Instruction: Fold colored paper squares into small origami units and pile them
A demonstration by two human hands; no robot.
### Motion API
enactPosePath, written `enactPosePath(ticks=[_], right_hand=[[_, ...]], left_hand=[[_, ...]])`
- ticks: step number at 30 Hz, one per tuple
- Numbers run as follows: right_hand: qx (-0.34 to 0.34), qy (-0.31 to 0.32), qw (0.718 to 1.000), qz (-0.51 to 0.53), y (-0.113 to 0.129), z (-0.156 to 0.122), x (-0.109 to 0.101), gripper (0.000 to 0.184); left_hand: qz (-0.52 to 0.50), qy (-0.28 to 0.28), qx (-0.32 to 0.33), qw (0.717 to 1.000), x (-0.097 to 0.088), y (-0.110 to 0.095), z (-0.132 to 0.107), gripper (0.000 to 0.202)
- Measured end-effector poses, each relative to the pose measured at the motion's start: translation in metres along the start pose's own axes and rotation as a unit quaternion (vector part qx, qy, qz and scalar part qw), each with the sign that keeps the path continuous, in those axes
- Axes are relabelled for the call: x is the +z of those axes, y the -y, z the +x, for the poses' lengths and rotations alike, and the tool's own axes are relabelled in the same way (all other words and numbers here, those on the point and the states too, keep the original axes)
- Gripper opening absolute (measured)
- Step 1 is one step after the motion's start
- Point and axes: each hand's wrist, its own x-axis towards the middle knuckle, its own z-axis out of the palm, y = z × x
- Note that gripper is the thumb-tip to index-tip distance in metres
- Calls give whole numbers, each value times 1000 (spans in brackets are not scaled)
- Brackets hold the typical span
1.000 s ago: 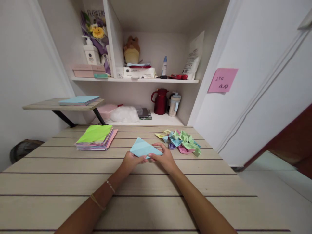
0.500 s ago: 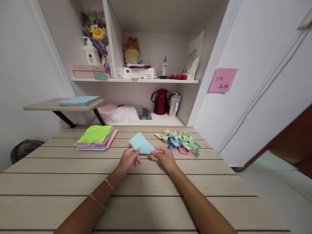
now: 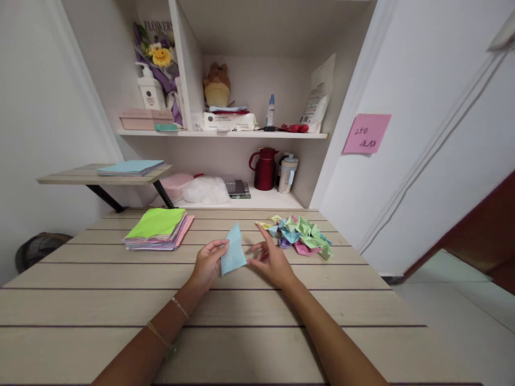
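Observation:
A light blue piece of folded paper is held tilted above the wooden table. My left hand pinches its left edge between thumb and fingers. Just to the right of the paper is my right hand, its fingers spread and the index finger pointing up; the thumb tip is close to the paper's lower right corner, and whether it touches I cannot tell. Beyond my right hand lies a heap of small folded paper pieces in green, blue, yellow, pink and purple.
On the left of the table sits a stack of coloured paper, bright green on top. A small raised shelf bears more blue paper. At the back, a cabinet holds a red jug and a pale cup.
The blue paper has turned from lying sideways to more upright. My right hand has let go of its right corner and opened its fingers; my left hand keeps hold.

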Motion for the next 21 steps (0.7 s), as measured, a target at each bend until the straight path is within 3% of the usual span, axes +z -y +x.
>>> enactPosePath(ticks=[5,7,9,16,21], right_hand=[[-125,118,980,-99,13,-6,3,69],[-142,125,978,-86,14,-7,7,57],[-142,94,983,-62,12,-7,11,45],[-54,-24,998,6,-2,0,9,16],[61,-74,987,133,-7,5,9,23]], left_hand=[[14,-3,9,1000,0,4,0,36],[25,-1,-3,1000,1,5,-2,39],[33,3,-10,999,3,6,-3,41],[60,60,-12,996,5,2,-5,46],[107,65,-9,992,7,2,-8,42]])
